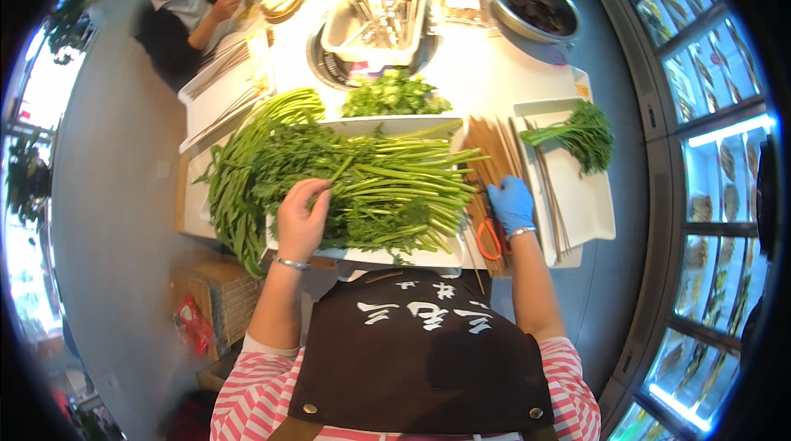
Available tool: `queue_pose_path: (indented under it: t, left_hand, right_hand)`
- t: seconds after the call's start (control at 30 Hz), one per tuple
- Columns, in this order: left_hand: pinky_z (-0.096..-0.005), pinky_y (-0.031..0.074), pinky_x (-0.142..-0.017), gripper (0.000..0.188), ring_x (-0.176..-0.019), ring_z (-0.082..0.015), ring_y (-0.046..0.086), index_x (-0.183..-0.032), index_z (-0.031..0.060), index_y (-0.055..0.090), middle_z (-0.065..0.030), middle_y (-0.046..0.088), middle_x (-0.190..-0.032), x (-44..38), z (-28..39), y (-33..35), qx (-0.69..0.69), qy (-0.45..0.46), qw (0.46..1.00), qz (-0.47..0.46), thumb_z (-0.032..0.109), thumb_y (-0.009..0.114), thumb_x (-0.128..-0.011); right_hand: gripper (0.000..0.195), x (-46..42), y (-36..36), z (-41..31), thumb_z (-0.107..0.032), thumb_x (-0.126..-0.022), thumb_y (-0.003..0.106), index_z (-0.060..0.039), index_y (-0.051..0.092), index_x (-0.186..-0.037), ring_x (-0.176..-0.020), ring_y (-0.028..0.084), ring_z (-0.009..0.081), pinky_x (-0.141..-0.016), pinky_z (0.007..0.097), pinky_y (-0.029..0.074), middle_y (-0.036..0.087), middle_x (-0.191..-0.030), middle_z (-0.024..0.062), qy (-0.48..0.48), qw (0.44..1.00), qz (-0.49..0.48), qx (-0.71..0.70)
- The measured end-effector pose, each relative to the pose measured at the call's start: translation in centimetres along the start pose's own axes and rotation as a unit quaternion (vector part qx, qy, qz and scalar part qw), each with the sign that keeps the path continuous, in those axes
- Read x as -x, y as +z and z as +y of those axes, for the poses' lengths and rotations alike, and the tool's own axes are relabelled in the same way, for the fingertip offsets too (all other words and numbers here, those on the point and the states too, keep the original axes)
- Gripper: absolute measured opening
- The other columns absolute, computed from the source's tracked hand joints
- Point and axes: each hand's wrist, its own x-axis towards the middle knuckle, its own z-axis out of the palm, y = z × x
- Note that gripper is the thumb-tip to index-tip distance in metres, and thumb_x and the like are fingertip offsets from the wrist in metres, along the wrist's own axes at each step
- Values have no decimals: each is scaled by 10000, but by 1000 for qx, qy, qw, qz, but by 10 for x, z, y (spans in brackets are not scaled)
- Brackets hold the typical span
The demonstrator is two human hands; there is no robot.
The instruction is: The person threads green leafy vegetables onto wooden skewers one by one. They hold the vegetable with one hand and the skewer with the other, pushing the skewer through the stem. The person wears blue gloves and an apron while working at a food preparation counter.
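Leafy greens with long green stems [408, 175] are heaped over a white tray [371, 255] in front of me. My bare left hand [303, 215] is over the left part of the heap, with a green stem between thumb and fingers. My right hand [511, 203], in a blue glove, rests on a bundle of thin wooden skewers [491, 144]; whether its fingers grip any cannot be told. Scissors with orange handles [489, 240] lie on the skewers just left of that hand. To its right, a white tray [584, 212] holds a bunch of fine-leaved greens [584, 135] and several skewers.
Beyond the heap are more greens [395, 95] and a white basket [371, 51] of skewered food. A steel bowl [534, 5] stands at the back right. A person [191, 8] works at the back left beside a tray with skewers [228, 85]. Glass-door refrigerators [717, 175] line the right.
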Motion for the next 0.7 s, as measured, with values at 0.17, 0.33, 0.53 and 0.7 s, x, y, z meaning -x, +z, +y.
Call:
queue_pose_path:
  t: [0.17, 0.33, 0.53, 0.7]
  left_hand:
    - [-364, 480, -809, 140, -895, -295, 609, -937, 25, 671, -116, 651, -944, -14, -8, 4, -65, 33, 997, 12, 90, 655, -814]
    - [-374, 483, -790, 161, -865, -305, 590, -943, 38, 670, -112, 629, -902, -28, -30, 23, -248, 72, 966, -13, 111, 671, -800]
    - [-388, 464, -694, 82, -774, -288, 560, -791, 60, 588, -84, 579, -773, -34, -39, 32, -232, 99, 968, -20, 62, 667, -771]
    - [-391, 466, -724, 131, -803, -291, 560, -868, 59, 592, -90, 581, -815, -22, -32, 27, -197, 108, 974, -6, 70, 680, -771]
  right_hand:
    - [322, -11, -6, 0, -336, -755, 661, -20, 620, -706, -739, 616, 370, -690, 459, 489, 613, -754, 206, 55, 993, -99, -20]
    - [286, -17, -18, -14, -290, -744, 664, -15, 621, -678, -691, 614, 361, -671, 429, 486, 627, -710, 195, 36, 993, -108, -40]
    - [267, -11, -29, -15, -272, -775, 663, -5, 681, -772, -716, 625, 332, -686, 417, 484, 639, -744, 183, 42, 985, -20, -166]
    - [276, -9, -29, -14, -280, -805, 646, -13, 705, -840, -799, 628, 329, -743, 404, 483, 653, -849, 198, 28, 988, 14, -152]
